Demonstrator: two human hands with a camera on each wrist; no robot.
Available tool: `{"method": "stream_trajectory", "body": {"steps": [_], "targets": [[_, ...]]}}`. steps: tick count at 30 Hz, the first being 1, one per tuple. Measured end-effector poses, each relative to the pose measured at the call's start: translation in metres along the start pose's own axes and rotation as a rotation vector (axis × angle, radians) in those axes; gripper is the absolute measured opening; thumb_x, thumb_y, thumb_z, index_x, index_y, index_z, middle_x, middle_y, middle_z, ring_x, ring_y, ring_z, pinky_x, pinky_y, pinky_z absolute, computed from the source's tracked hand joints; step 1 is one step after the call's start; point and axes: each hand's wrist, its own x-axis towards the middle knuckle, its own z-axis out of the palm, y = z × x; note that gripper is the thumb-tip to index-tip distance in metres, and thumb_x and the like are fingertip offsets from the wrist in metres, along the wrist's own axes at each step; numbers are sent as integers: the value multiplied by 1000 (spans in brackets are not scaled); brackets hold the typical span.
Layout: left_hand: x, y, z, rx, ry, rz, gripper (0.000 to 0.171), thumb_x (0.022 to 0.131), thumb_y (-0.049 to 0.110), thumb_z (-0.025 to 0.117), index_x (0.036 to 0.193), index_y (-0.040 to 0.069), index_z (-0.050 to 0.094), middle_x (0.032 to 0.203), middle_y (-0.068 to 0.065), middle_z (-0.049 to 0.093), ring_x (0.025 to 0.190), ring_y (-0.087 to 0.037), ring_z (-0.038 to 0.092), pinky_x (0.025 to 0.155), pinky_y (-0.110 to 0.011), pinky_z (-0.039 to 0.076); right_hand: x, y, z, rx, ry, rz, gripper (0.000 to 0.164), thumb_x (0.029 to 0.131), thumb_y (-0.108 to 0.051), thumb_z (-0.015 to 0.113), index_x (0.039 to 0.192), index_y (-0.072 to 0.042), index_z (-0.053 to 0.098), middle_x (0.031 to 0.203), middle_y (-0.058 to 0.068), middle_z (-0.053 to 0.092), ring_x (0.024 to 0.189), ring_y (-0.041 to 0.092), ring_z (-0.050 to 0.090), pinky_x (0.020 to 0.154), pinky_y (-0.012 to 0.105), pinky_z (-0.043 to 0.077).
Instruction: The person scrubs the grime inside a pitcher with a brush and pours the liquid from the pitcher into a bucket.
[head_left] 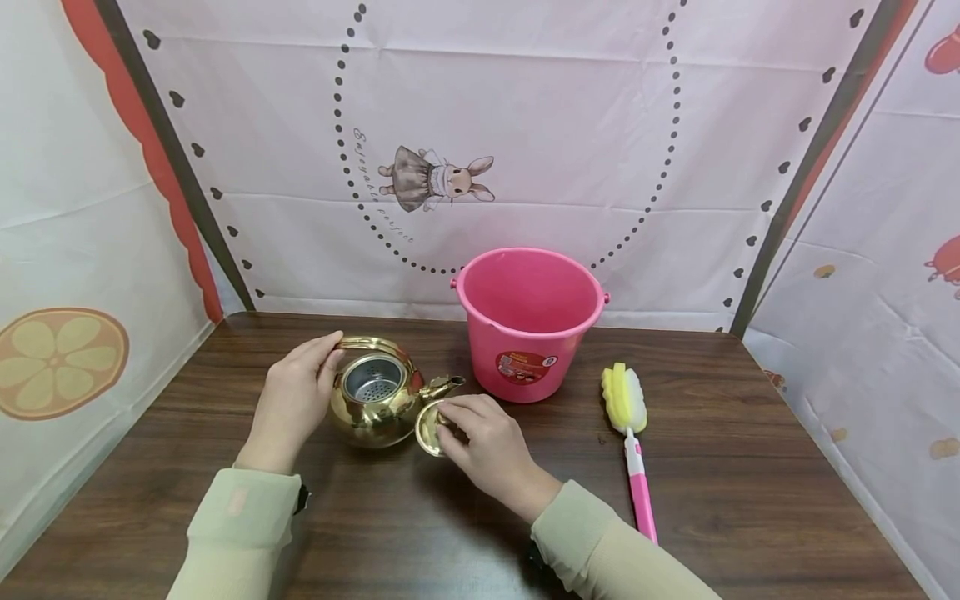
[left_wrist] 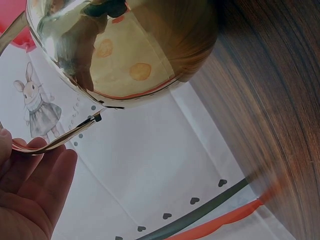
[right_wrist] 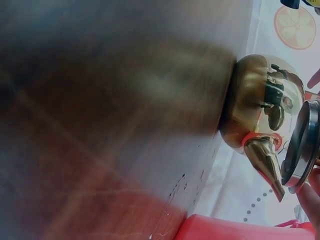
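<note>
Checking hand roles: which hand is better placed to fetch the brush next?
Probably the right hand: nearer the brush, though holding the lid. The left hand, farther off, grips the teapot handle.

Teapot: gold-toned metal, smooth, mirror-glossy. Strainer: perforated silvery metal, shiny. Lid: same glossy gold-toned metal. Bucket: smooth pink plastic, soft sheen; printed sticker. Brush: spongy, matt head, smooth plastic handle. Table: wood-grain surface, low sheen. Backdrop: thin printed cloth, creased, mostly matt. Sleeves: soft matt fabric.
</note>
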Motion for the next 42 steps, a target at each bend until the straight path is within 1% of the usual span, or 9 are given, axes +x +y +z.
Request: {"method": "stream_trajectory", "body": {"steps": [3,8,10,23,35,42], "targets": [[0,0,0,2,3,2,28,91,5,61,117,-5,63,110,-24,66,101,-41,63,86,-53,51,-1,1,-1,1,-5,3,22,77,-13,75,98,-6,74,98,3,71,87,15,63,79,21,53],[-1,0,0,2,6,3,28,91,5,61,117,-5,63,109,-24,66,100,-41,63,85,-53,51,-2,2,-2,15,-13,12,23,77,-12,75,98,-6,74,98,3,71,85,15,62,73,27,50],[-1,0,0,1,7,3,28,91,5,61,116,-5,63,109,-24,66,100,-41,63,85,-53,51,-2,2,-2,18,-16,17,23,76,-12,75,99,-6,74,98,3,71,85,15,62,72,27,49],[-1,0,0,-2,-1,-7,28,91,5,60,117,-4,63,110,-24,66,101,-41,63,86,-53,51,-9,8,-6,37,-38,47,23,77,-10,74,99,-5,73,99,3,70,87,15,62,80,25,50],[-1,-1,2,-7,17,11,28,90,5,62,116,-5,63,108,-24,66,99,-41,64,85,-53,52,-11,10,-11,40,-43,62,23,76,-9,74,99,-4,73,98,4,70,87,16,63,79,27,50],[0,-1,2,-13,19,15,28,90,4,61,116,-5,63,108,-24,66,100,-41,64,85,-52,52,-11,11,-13,38,-63,85,22,77,-11,74,99,-4,73,97,4,70,88,15,63,80,26,51]]}}
